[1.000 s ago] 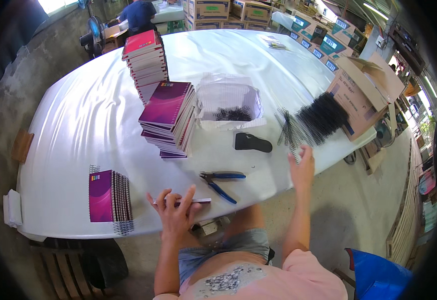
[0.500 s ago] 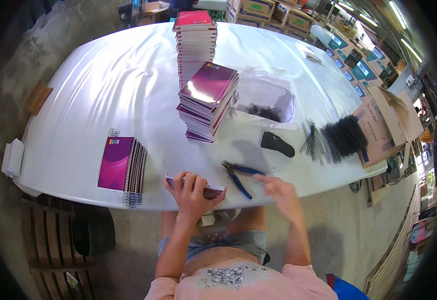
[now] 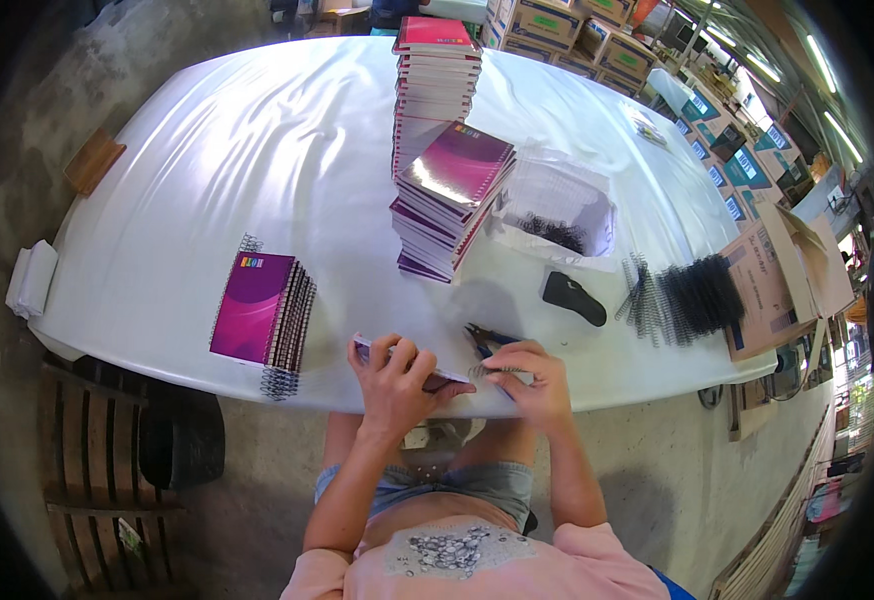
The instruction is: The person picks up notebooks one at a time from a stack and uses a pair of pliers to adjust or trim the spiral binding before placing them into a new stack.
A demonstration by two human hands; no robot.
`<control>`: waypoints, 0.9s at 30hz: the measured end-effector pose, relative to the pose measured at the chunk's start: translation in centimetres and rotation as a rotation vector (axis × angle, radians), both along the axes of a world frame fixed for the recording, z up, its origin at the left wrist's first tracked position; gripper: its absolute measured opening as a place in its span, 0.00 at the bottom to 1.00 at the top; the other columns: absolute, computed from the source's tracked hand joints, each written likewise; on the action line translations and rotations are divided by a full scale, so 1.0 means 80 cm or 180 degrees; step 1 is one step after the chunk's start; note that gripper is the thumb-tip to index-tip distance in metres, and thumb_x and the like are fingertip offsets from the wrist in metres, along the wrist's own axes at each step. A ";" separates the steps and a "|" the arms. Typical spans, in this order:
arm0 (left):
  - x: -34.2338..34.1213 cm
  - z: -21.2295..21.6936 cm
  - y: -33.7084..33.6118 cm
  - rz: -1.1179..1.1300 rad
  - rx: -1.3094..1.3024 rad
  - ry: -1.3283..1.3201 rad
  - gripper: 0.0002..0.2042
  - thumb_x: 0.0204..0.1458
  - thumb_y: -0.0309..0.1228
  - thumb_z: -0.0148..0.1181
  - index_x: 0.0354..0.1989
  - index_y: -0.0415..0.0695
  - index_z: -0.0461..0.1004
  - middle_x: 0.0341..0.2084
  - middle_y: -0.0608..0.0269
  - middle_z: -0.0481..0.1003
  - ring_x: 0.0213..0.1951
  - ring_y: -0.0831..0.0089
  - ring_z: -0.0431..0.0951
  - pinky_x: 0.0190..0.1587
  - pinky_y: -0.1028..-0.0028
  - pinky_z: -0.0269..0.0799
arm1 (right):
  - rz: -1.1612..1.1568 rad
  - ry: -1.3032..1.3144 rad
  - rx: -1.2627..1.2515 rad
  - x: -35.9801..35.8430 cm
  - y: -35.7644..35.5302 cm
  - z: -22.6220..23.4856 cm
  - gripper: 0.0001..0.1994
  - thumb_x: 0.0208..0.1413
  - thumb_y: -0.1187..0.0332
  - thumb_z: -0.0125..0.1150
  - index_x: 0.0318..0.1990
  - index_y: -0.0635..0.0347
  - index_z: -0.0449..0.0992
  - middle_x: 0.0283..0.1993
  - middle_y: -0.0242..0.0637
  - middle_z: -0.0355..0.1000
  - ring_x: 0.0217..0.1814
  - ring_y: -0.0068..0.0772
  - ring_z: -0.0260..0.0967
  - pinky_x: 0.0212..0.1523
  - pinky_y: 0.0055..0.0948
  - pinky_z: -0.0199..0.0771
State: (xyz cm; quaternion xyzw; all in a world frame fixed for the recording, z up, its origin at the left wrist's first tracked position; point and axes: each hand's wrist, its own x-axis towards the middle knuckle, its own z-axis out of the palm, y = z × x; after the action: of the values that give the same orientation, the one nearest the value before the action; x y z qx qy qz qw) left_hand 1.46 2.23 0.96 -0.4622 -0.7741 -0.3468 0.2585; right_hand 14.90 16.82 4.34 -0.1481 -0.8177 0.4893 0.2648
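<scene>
The left hand point(image 3: 394, 380) presses a thin notebook point(image 3: 407, 362) flat at the near edge of the white tabletop point(image 3: 257, 180). The right hand point(image 3: 534, 380) pinches a wire spiral point(image 3: 484, 371) against the notebook's right end. Pliers point(image 3: 487, 338) lie just beyond the fingers point(image 3: 513, 352). Bound notebooks point(image 3: 262, 310) sit well left of them, unbound stacks point(image 3: 449, 200) beyond, and loose black spirals point(image 3: 692, 295) far right.

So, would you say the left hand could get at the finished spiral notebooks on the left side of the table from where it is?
Probably yes: the left hand rests on a notebook, and only bare tablecloth separates it from the spiral notebooks.
</scene>
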 end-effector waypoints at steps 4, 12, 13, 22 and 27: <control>0.001 0.002 0.000 -0.0010 0.0008 -0.0037 0.27 0.26 0.59 0.68 0.20 0.49 0.67 0.26 0.67 0.66 0.40 0.63 0.66 0.51 0.53 0.50 | -0.0119 -0.0008 0.0166 -0.002 0.003 0.000 0.12 0.39 0.82 0.68 0.34 0.57 0.81 0.36 0.36 0.75 0.40 0.32 0.71 0.42 0.27 0.71; 0.001 0.005 0.001 -0.0042 -0.0010 -0.0065 0.26 0.26 0.57 0.71 0.18 0.49 0.67 0.25 0.68 0.66 0.40 0.64 0.66 0.49 0.53 0.51 | -0.0119 0.0016 0.0079 -0.003 0.003 -0.005 0.12 0.38 0.82 0.68 0.34 0.57 0.81 0.36 0.35 0.75 0.41 0.31 0.71 0.43 0.27 0.70; 0.001 0.007 0.002 -0.0024 0.0014 -0.0054 0.25 0.26 0.56 0.71 0.18 0.50 0.67 0.25 0.68 0.66 0.40 0.64 0.66 0.49 0.53 0.51 | -0.0208 0.0058 0.0087 -0.005 0.003 -0.005 0.12 0.38 0.82 0.68 0.33 0.57 0.81 0.36 0.35 0.75 0.41 0.31 0.71 0.43 0.27 0.70; -0.002 0.013 -0.002 -0.0199 -0.0143 -0.0291 0.24 0.25 0.54 0.72 0.18 0.50 0.68 0.25 0.70 0.66 0.40 0.65 0.66 0.45 0.55 0.51 | 0.0344 -0.0039 -0.0550 -0.006 0.017 -0.014 0.11 0.38 0.81 0.70 0.32 0.58 0.81 0.36 0.34 0.74 0.40 0.29 0.70 0.43 0.25 0.69; -0.002 0.013 -0.002 -0.0224 -0.0175 -0.0297 0.23 0.25 0.54 0.71 0.19 0.51 0.69 0.24 0.72 0.66 0.39 0.67 0.67 0.44 0.54 0.51 | 0.0601 0.0099 -0.0547 -0.006 0.020 -0.022 0.12 0.38 0.83 0.69 0.33 0.60 0.81 0.36 0.34 0.73 0.40 0.26 0.70 0.42 0.24 0.70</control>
State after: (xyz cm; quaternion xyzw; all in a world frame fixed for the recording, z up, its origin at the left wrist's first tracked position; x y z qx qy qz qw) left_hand 1.33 2.03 2.04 -0.4794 -0.7779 -0.3554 0.1969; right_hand 14.41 18.41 2.62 -0.0849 -0.7788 0.5826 0.2165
